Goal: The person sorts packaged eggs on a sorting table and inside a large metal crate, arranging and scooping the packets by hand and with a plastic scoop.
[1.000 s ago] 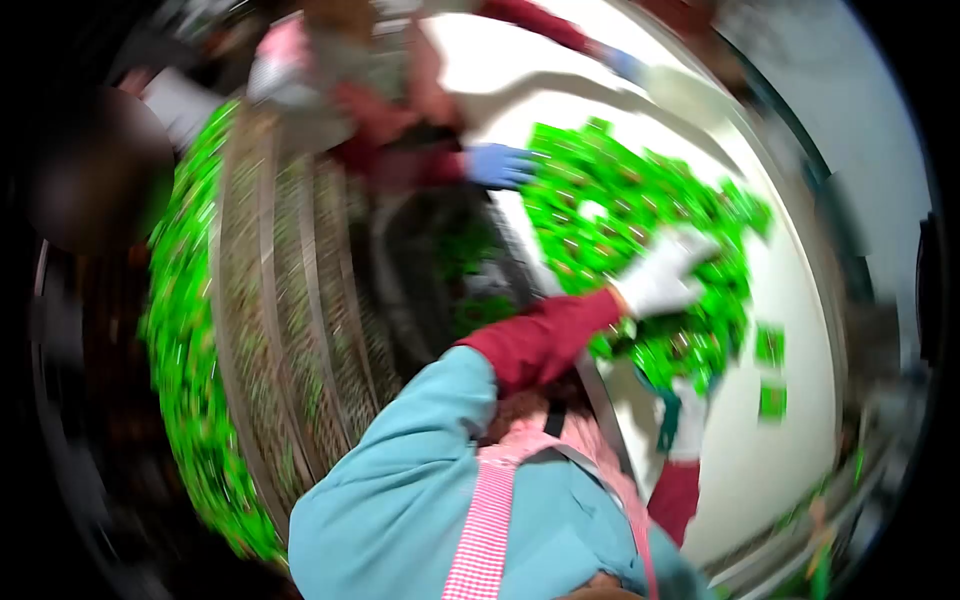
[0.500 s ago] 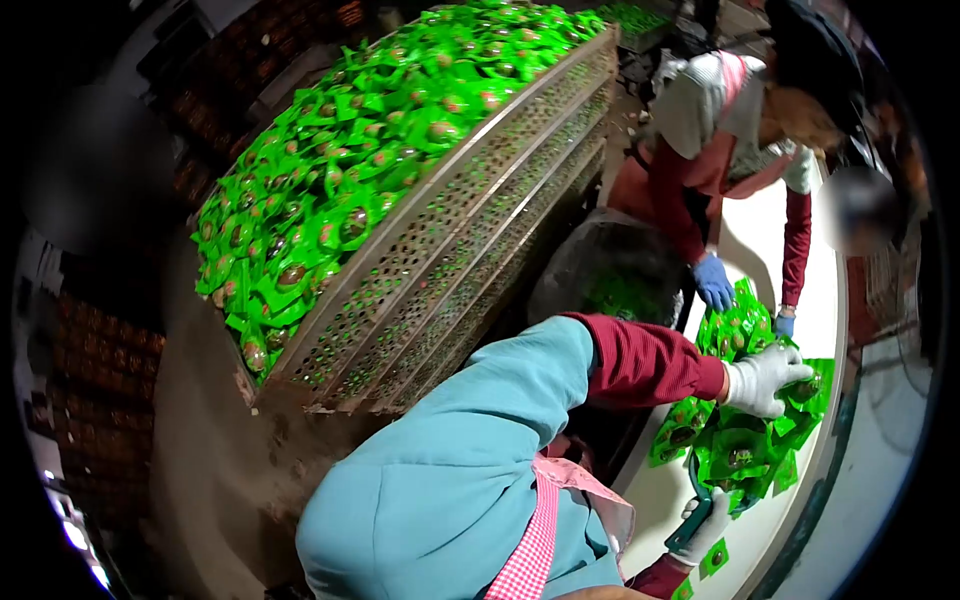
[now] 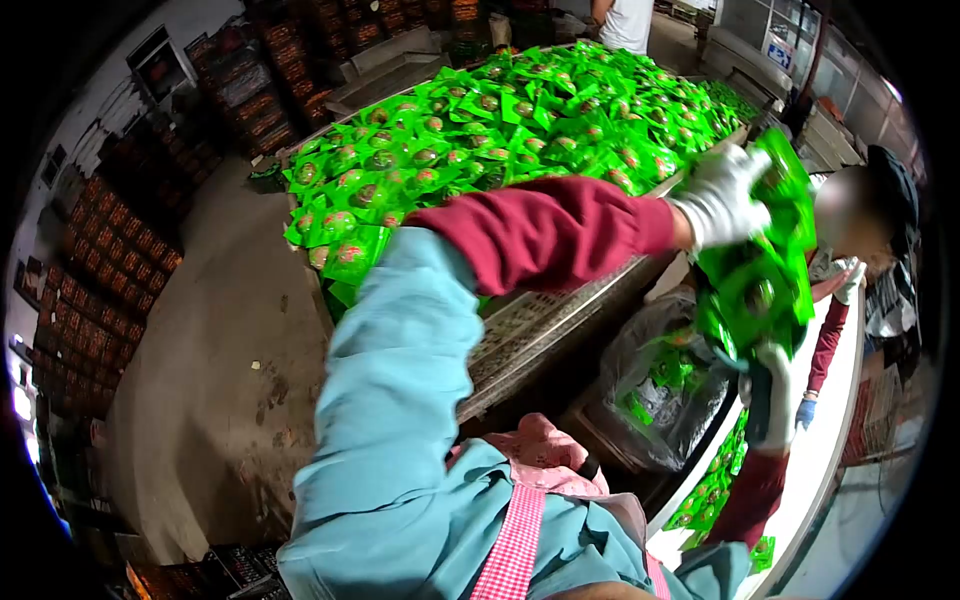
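A bunch of shiny green packets [image 3: 762,290], each with a round brown egg-like item inside, is raised above the table beside the large bin. My left hand [image 3: 722,205], in a white glove, presses and grips the upper end of the bunch. Below it, my right hand [image 3: 772,400], also in a white glove, is closed round a dark green handle [image 3: 757,405]. Packets cover whatever the handle belongs to. A big metal bin [image 3: 570,325] with perforated sides is heaped with the same kind of packets [image 3: 480,140]. More packets [image 3: 712,490] lie on the white table.
A clear plastic bag [image 3: 655,400] with some green packets stands between bin and table. Across the white table [image 3: 815,470] is a co-worker with a blue glove [image 3: 806,412] and a white glove [image 3: 850,282]. Stacked crates [image 3: 100,270] line the left wall. Another person [image 3: 625,25] stands beyond the bin.
Both my hands have moved up and away from the table, carrying a bunch of packets towards the bin. My view has swung too. The co-worker's one hand has risen.
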The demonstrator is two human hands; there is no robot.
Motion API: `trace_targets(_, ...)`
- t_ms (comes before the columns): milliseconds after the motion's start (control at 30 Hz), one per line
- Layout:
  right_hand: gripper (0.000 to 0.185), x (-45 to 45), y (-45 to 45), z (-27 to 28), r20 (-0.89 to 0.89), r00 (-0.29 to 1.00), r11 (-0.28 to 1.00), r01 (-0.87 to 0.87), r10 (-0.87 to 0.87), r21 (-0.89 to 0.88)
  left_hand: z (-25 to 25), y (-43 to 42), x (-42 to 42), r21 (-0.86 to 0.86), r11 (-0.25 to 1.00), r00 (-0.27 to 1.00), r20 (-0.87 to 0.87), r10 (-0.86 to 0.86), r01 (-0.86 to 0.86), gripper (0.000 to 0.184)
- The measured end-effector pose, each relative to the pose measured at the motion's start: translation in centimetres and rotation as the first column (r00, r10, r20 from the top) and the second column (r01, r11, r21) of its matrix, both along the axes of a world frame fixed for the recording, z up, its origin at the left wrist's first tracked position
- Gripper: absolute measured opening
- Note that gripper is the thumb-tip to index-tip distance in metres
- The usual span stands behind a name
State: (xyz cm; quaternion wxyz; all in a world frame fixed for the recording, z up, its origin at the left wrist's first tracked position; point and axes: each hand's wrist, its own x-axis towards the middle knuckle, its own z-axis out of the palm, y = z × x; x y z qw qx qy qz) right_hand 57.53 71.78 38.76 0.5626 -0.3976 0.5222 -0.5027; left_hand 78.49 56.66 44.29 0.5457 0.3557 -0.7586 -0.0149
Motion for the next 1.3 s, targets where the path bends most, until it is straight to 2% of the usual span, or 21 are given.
trace_targets(33,0.018,1.9,-1.7,1.3,0.017,0.995,0.996,-0.093,0.094,-0.011,1.8,0.7,3.4,0.076,0.995,0.997,0.034,0.066,-0.068,0.061)
trace_targets(100,0.021,6.4,-4.6,3.8,-0.054,0.988,0.989,-0.145,0.145,0.006,4.1,-0.2,9.7,0.081,0.990,0.991,0.078,0.109,-0.116,0.058)
trace_targets(167,0.025,10.7,-8.1,6.3,-0.068,0.893,0.895,-0.446,0.446,0.003,4.6,-1.6,15.9,-0.046,0.985,0.985,0.045,0.169,-0.167,0.061)
trace_targets(233,0.025,16.2,-9.5,8.2,-0.103,0.862,0.856,-0.505,0.496,-0.106,5.2,-1.1,21.9,0.059,0.952,0.953,-0.011,0.303,-0.302,0.062)
trace_targets(300,0.021,20.0,-13.4,8.9,-0.241,0.685,0.676,-0.725,0.687,-0.134,6.1,0.0,27.4,0.133,0.965,0.969,-0.078,0.235,-0.224,0.069)
trace_targets(367,0.021,25.1,-14.5,10.4,-0.248,0.680,0.690,-0.721,0.690,-0.058,6.0,0.6,32.7,0.057,0.877,0.879,0.010,0.477,-0.477,0.072)
trace_targets(433,0.021,29.1,-16.8,11.1,-0.328,0.563,0.585,-0.810,0.758,-0.040,6.5,1.6,37.1,0.093,0.855,0.859,0.003,0.512,-0.510,0.074)
trace_targets(500,0.019,32.4,-18.6,11.2,-0.296,0.522,0.526,-0.847,0.800,-0.074,7.1,3.3,39.5,0.191,0.823,0.835,-0.030,0.549,-0.534,0.064)
trace_targets(567,0.021,35.6,-20.3,11.5,-0.357,0.479,0.501,-0.865,0.802,-0.037,6.8,4.1,42.3,0.189,0.825,0.828,-0.087,0.554,-0.533,0.075)
trace_targets(633,0.021,38.5,-22.9,11.2,-0.456,0.411,0.425,-0.902,0.789,-0.079,5.7,4.4,44.8,0.160,0.769,0.773,-0.050,0.632,-0.619,0.073)
trace_targets(733,0.023,42.4,-25.7,10.3,-0.550,0.277,0.317,-0.948,0.788,-0.023,2.6,5.5,48.5,0.314,0.846,0.851,-0.171,0.497,-0.431,0.066)
trace_targets(833,0.030,44.0,-29.1,9.2,-0.639,0.154,0.254,-0.965,0.753,0.067,0.9,7.4,49.2,0.456,0.787,0.870,-0.053,0.490,-0.415,0.061)
trace_targets(900,0.031,44.9,-30.3,8.9,-0.616,0.105,0.250,-0.956,0.781,0.154,0.6,8.1,50.5,0.646,0.711,0.893,-0.100,0.438,-0.276,0.053)
trace_targets(933,0.034,45.3,-30.8,8.7,-0.623,0.131,0.295,-0.941,0.771,0.168,0.0,7.7,52.2,0.637,0.716,0.906,-0.063,0.418,-0.286,0.046)
trace_targets(967,0.034,45.5,-30.9,9.0,-0.621,0.130,0.294,-0.941,0.773,0.169,0.5,7.8,53.2,0.665,0.690,0.913,-0.028,0.406,-0.287,0.051)
trace_targets(1033,0.036,45.8,-31.0,9.7,-0.651,0.073,0.302,-0.921,0.756,0.247,2.3,8.0,52.6,0.867,0.347,0.732,0.028,0.681,-0.357,0.058)
trace_targets(1067,0.037,46.3,-32.5,9.0,-0.634,0.051,0.284,-0.920,0.771,0.271,1.9,7.4,54.0,0.853,0.340,0.744,0.080,0.663,-0.395,0.061)
trace_targets(1100,0.037,46.6,-32.9,9.1,-0.633,0.051,0.284,-0.919,0.773,0.273,1.8,6.4,55.3,0.769,0.364,0.738,0.199,0.645,-0.526,0.062)
trace_targets(1167,0.035,47.0,-33.3,9.3,-0.634,0.062,0.300,-0.913,0.771,0.276,1.4,4.2,56.9,0.418,0.520,0.654,0.298,0.696,-0.745,0.071)
trace_targets(1233,0.032,48.2,-33.7,10.1,-0.663,0.048,0.271,-0.933,0.747,0.237,2.1,2.3,56.3,0.304,0.667,0.733,0.276,0.622,-0.680,0.076)
trace_targets(1300,0.032,50.5,-33.9,11.4,-0.850,-0.075,0.364,-0.882,0.522,0.301,2.4,0.2,55.2,0.278,0.702,0.750,0.346,0.563,-0.656,0.077)
